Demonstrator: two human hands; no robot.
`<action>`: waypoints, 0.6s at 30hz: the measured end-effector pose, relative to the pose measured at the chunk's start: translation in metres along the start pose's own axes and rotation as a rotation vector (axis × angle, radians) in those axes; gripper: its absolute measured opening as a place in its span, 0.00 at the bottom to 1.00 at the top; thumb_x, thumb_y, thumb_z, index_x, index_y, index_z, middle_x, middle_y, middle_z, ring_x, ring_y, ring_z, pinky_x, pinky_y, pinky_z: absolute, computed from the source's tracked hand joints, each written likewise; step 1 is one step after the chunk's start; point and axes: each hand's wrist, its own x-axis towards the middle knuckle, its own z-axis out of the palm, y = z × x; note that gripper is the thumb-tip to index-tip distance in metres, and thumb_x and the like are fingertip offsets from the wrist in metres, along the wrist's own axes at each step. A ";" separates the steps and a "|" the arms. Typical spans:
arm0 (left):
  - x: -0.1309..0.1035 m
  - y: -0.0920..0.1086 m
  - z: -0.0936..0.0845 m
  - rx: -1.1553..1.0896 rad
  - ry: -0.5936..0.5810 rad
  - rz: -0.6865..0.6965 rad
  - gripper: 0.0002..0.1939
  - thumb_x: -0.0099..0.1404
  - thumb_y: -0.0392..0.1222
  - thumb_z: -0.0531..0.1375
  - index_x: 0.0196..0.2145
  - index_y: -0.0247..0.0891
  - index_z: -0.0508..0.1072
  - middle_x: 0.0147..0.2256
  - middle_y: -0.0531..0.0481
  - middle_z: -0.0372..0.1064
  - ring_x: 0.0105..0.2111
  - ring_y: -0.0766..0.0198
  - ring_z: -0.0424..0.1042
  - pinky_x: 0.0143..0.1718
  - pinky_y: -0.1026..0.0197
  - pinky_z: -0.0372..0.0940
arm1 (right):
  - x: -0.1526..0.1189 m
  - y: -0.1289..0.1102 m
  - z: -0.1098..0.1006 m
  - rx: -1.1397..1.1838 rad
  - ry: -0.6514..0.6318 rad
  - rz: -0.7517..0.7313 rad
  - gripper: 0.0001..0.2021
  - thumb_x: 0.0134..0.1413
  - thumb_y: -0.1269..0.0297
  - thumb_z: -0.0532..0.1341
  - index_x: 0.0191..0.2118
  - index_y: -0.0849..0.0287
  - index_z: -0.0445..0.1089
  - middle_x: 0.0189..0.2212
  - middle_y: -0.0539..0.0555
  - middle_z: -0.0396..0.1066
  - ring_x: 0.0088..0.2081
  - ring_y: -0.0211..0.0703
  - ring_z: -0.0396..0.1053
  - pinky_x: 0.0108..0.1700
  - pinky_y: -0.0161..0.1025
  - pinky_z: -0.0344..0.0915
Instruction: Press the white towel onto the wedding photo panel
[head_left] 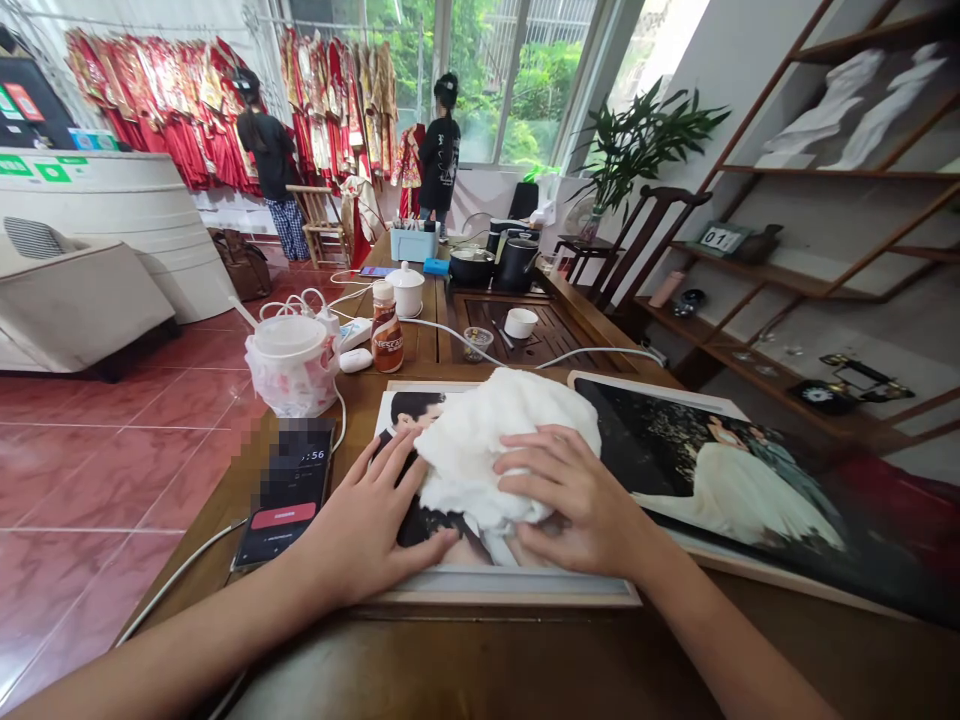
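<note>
Resting on the white cloth [499,415] mid-frame, the right hand [581,498] lies unclenched; the left hand [373,520] spreads flat just left.

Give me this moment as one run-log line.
left hand: spread over framed photo | right hand: curled on white wad | white wad: atop framed photo | phone: left of framed photo

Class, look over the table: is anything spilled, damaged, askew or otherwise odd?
Nothing looks spilled or damaged. The framed picture on the right seems askew: its edges run at an angle to the framed picture beside it, which a bunched white cloth partly hides.
</note>
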 end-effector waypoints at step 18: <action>0.002 0.003 -0.005 -0.016 -0.025 -0.019 0.38 0.68 0.60 0.55 0.67 0.35 0.54 0.68 0.40 0.44 0.67 0.44 0.41 0.65 0.42 0.45 | 0.000 -0.001 -0.002 0.025 -0.016 0.035 0.12 0.50 0.68 0.61 0.43 0.55 0.66 0.45 0.54 0.73 0.57 0.53 0.62 0.59 0.54 0.49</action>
